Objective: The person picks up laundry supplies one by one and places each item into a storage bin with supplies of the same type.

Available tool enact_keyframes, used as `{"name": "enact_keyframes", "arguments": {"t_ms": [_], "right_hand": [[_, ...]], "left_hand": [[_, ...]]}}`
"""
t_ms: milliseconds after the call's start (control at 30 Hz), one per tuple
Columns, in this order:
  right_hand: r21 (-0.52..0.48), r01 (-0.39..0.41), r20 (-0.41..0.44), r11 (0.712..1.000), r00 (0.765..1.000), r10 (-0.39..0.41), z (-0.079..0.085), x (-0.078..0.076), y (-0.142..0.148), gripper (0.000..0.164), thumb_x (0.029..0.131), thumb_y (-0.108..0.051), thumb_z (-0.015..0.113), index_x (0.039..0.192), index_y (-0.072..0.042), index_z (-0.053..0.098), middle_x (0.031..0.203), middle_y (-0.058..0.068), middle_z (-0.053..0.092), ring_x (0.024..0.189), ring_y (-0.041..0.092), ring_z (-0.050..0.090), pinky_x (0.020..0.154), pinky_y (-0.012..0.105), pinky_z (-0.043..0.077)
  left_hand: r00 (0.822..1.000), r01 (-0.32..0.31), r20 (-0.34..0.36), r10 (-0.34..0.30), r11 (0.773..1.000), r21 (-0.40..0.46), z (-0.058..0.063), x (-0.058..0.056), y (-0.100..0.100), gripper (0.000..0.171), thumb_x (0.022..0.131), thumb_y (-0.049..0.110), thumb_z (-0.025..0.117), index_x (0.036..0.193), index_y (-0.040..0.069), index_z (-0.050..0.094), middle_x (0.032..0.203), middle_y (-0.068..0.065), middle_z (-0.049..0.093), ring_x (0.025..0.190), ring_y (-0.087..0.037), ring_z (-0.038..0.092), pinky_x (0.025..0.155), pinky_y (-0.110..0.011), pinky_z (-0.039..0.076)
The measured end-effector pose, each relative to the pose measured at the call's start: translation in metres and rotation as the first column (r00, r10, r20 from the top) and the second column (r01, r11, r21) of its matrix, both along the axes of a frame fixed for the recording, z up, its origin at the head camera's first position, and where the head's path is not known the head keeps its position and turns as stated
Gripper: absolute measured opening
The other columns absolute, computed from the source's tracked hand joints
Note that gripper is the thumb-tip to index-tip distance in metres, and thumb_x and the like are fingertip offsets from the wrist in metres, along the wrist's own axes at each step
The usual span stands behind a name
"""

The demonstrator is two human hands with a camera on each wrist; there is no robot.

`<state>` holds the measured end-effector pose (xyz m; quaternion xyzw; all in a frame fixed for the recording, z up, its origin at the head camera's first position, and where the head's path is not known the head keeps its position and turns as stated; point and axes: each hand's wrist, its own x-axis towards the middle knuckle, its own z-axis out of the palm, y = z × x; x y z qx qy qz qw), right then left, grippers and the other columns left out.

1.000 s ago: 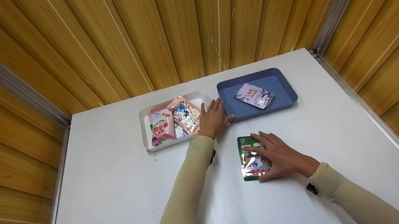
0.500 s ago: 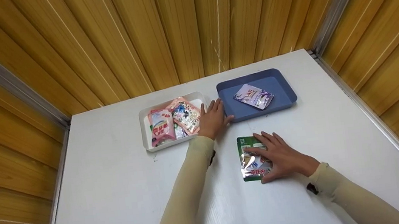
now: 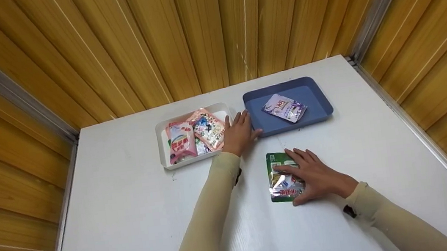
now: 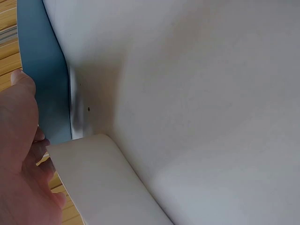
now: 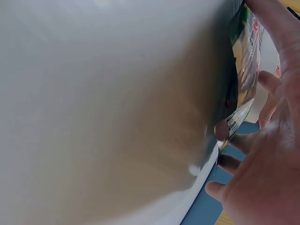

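Note:
In the head view my left hand lies across the gap between the white tray and the blue tray. Its fingers are extended at the two rims; the left wrist view shows the thumb against the blue wall. On the table nearer me is a shiny green packet with a clear-looking, glossy front. My right hand spreads over its right side, index finger on top and thumb by the lower edge. The right wrist view shows the packet slightly bent beside the fingers, its right part hidden from above.
Several packets fill the white tray, among them a pink one and a floral one. A purple-and-white packet lies in the blue tray. Yellow wood-patterned panels close off the back and both sides of the white table.
My right hand has shifted very slightly right over the green packet. The left hand and both trays stay in place.

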<state>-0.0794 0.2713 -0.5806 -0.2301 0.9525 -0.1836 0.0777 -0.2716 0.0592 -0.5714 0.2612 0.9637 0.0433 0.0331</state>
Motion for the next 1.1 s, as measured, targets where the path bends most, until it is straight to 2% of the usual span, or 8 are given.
{"name": "enact_keyframes", "arguments": {"t_ms": [300, 567, 800, 1100], "right_hand": [[0.020, -0.005, -0.003, 1.000, 1.000, 0.005, 0.0005, 0.0000, 0.0011, 0.109, 0.063, -0.072, 0.086, 0.157, -0.039, 0.041, 0.167, 0.024, 0.021, 0.150, 0.049, 0.022, 0.117, 0.071, 0.019], [0.034, 0.005, 0.029, 0.999, 1.000, -0.006, 0.0047, 0.0008, -0.0006, 0.104, 0.066, -0.065, 0.087, 0.156, -0.039, 0.042, 0.166, 0.021, 0.023, 0.148, 0.046, 0.025, 0.116, 0.067, 0.024], [0.051, -0.002, 0.009, 0.999, 1.000, 0.002, 0.0040, 0.0000, -0.0020, 0.101, 0.067, -0.062, 0.086, 0.156, -0.039, 0.043, 0.162, 0.020, 0.031, 0.140, 0.043, 0.034, 0.114, 0.063, 0.031], [0.044, 0.000, -0.027, 0.999, 1.000, 0.001, 0.0062, -0.0014, -0.0039, 0.091, 0.071, -0.055, 0.085, 0.152, -0.039, 0.047, 0.152, 0.020, 0.042, 0.132, 0.042, 0.041, 0.108, 0.064, 0.036]], "left_hand": [[1.000, -0.005, 0.002, 0.005, 1.000, 0.003, 0.0007, 0.0002, 0.0007, 0.081, 0.102, 0.065, 0.043, 0.161, 0.012, 0.033, 0.168, -0.003, 0.030, 0.155, -0.022, 0.026, 0.128, -0.053, 0.011], [1.000, -0.004, 0.018, 0.004, 1.000, -0.005, 0.0035, 0.0014, 0.0001, 0.081, 0.102, 0.066, 0.042, 0.162, 0.012, 0.031, 0.168, -0.002, 0.029, 0.155, -0.022, 0.025, 0.128, -0.053, 0.010], [1.000, -0.004, 0.018, 0.004, 1.000, -0.014, 0.0036, 0.0011, -0.0004, 0.082, 0.102, 0.067, 0.040, 0.162, 0.013, 0.031, 0.169, -0.001, 0.028, 0.155, -0.022, 0.025, 0.128, -0.053, 0.010], [1.000, -0.002, 0.010, 0.002, 1.000, 0.002, 0.0004, 0.0004, -0.0003, 0.082, 0.102, 0.066, 0.041, 0.162, 0.013, 0.031, 0.169, -0.002, 0.028, 0.155, -0.021, 0.026, 0.127, -0.054, 0.010]]}}
